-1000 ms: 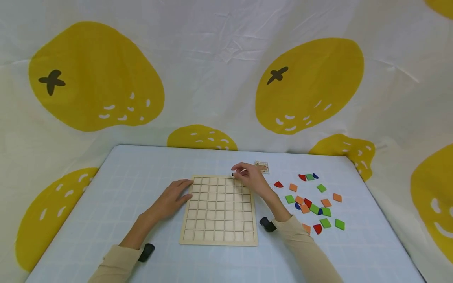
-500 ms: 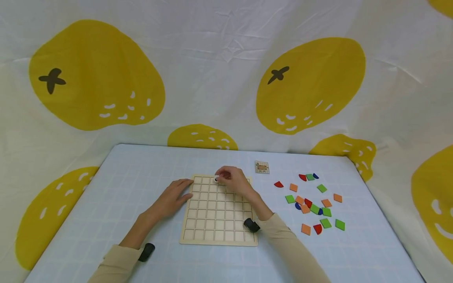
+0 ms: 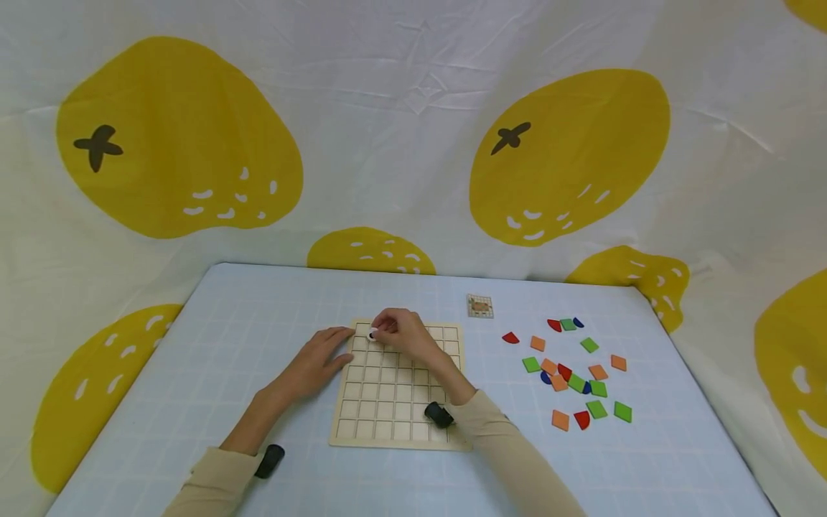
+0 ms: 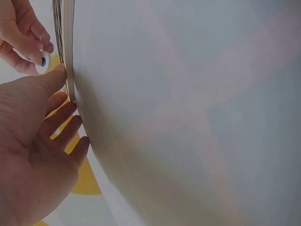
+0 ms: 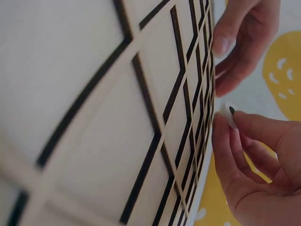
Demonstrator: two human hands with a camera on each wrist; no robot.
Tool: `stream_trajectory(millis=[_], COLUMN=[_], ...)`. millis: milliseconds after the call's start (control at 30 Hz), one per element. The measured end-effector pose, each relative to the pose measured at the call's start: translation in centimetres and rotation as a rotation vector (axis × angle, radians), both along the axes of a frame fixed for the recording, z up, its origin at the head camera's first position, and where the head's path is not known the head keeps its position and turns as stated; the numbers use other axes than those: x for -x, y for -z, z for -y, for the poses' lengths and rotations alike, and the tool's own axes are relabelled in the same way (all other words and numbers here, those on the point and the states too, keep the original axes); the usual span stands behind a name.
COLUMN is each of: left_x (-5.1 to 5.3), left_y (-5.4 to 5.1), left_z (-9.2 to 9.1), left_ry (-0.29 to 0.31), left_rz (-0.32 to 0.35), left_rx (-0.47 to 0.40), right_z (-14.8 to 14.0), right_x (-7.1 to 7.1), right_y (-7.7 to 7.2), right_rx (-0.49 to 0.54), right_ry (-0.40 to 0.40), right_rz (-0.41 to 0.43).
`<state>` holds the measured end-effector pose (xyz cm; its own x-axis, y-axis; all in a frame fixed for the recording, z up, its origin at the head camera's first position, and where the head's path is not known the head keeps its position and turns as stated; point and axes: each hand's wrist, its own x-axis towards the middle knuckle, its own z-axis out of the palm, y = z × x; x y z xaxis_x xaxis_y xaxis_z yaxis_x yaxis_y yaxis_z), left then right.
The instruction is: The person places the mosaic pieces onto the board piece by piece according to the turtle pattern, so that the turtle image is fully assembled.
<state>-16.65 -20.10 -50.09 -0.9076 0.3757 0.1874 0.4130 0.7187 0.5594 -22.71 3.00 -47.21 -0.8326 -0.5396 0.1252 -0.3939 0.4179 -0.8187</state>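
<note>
A pale wooden grid board (image 3: 375,411) lies flat on the table, divided into square cells by raised strips. Between thumb and fingertips, my right hand (image 3: 405,334) pinches a small white disc with a black spot (image 4: 43,62), like an eye, above the board's upper left cells. In the right wrist view the disc (image 5: 229,116) is close to the board's surface; I cannot tell whether it touches. My left hand (image 3: 316,364) rests along the board's upper left edge, fingers extended and thumb at the rim, gripping no piece.
Right of the board lie scattered tiles: green squares (image 3: 623,411), orange squares (image 3: 560,420), red quarter-rounds (image 3: 510,337) and dark blue pieces (image 3: 578,322), some overlapping. A small card with a printed grid picture (image 3: 480,306) lies beyond the board's upper right corner.
My right hand has carried the white disc leftward across the top of the board, from near the upper right corner towards the upper left. The left hand has stayed put.
</note>
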Motion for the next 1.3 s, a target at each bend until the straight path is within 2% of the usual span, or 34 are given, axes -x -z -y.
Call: stream_trajectory(millis=[533,833,1067,1300], left_x=[0.0,-0.1,-0.2,-0.2], left_y=[-0.6,-0.9,-0.7,-0.5], left_z=[-0.4,-0.3,-0.2,-0.1], left_ry=[0.020,0.012,0.018,0.015], left_rz=[-0.017,0.006,0.001,-0.005], left_rx=[-0.012,0.003,-0.006,0.001], right_z=[2.1,2.8,3.2,2.6], right_x=[-0.3,-0.6,-0.8,-0.9], right_y=[0.0,0.1,0.1,-0.2], right_rx=[-0.045,-0.134,-0.128,-0.132], right_ry=[-0.001,0.050,0.081,0.034], right_rz=[0.050,-0.024,-0.016,-0.007])
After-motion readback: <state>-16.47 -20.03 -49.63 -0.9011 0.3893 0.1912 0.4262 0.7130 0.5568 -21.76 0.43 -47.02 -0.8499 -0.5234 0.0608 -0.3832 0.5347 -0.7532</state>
